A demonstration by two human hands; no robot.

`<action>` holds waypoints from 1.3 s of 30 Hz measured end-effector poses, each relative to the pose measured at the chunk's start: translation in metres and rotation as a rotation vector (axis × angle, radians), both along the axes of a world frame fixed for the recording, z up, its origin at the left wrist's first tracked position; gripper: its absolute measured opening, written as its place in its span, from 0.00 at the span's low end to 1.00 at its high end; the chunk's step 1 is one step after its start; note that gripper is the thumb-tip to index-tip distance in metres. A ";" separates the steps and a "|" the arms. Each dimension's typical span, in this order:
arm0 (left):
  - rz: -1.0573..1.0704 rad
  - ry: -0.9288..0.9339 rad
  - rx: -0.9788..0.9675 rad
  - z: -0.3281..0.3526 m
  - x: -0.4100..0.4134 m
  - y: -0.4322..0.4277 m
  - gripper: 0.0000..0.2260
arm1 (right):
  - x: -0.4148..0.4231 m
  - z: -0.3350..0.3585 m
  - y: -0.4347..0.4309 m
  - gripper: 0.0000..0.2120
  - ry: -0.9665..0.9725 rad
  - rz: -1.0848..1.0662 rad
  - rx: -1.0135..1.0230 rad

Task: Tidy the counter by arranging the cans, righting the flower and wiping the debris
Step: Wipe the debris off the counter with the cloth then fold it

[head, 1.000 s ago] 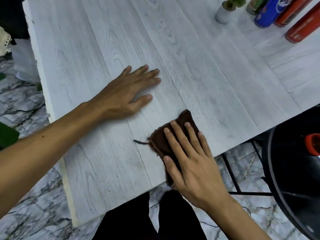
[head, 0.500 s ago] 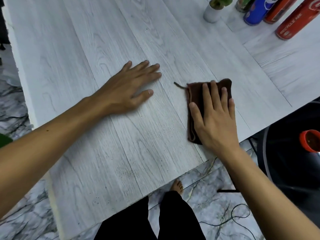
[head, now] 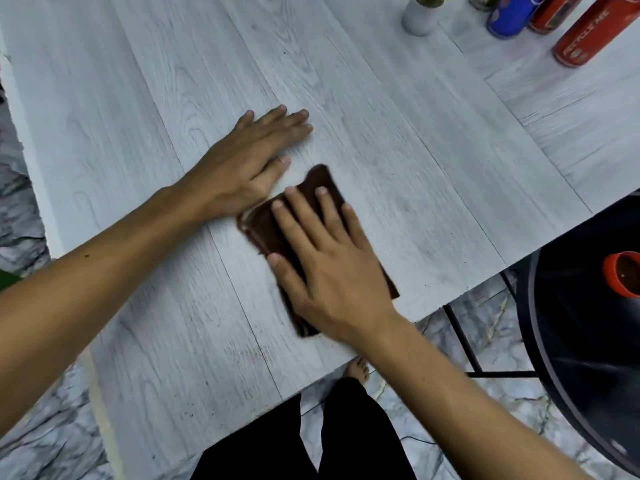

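My right hand (head: 329, 265) lies flat with spread fingers on a folded dark brown cloth (head: 266, 226), pressing it onto the whitewashed wooden counter (head: 433, 174) near the front edge. My left hand (head: 249, 164) rests palm down on the counter just left of the cloth, its heel touching the cloth's corner, holding nothing. At the far right stand a white flower pot (head: 419, 17) upright, a blue can (head: 509, 15) and two red cans (head: 585, 36), all cut off by the top of the frame. Fine dark specks dot the wood near the front edge.
A large black round object (head: 588, 341) with an orange cap (head: 620, 275) stands to the right below the counter edge, beside a black metal frame (head: 464, 341). Marble floor, my dark trousers and a bare foot show beneath.
My right hand slid the cloth back left and toward me, against my left hand, after having swept it right half a second ago. The left hand stayed put.
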State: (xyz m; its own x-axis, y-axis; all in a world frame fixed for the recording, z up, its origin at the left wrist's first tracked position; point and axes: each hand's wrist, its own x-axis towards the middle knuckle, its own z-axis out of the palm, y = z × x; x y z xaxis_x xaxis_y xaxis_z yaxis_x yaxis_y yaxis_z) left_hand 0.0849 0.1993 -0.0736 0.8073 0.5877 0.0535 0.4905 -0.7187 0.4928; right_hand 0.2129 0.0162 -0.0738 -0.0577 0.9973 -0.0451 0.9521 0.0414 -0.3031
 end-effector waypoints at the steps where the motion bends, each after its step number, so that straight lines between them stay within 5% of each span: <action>1: -0.002 0.001 0.000 0.000 0.000 0.000 0.23 | -0.009 0.000 -0.006 0.29 -0.005 0.035 0.008; 12: -0.042 0.027 0.006 -0.003 0.001 0.002 0.23 | -0.022 -0.005 -0.060 0.24 0.024 0.420 0.030; 26: -0.148 0.088 0.052 -0.002 0.047 -0.016 0.26 | 0.100 0.000 -0.073 0.27 0.007 -0.037 0.003; 39: 0.004 0.063 0.033 -0.002 0.064 -0.017 0.28 | 0.160 -0.001 0.016 0.29 -0.046 0.153 -0.025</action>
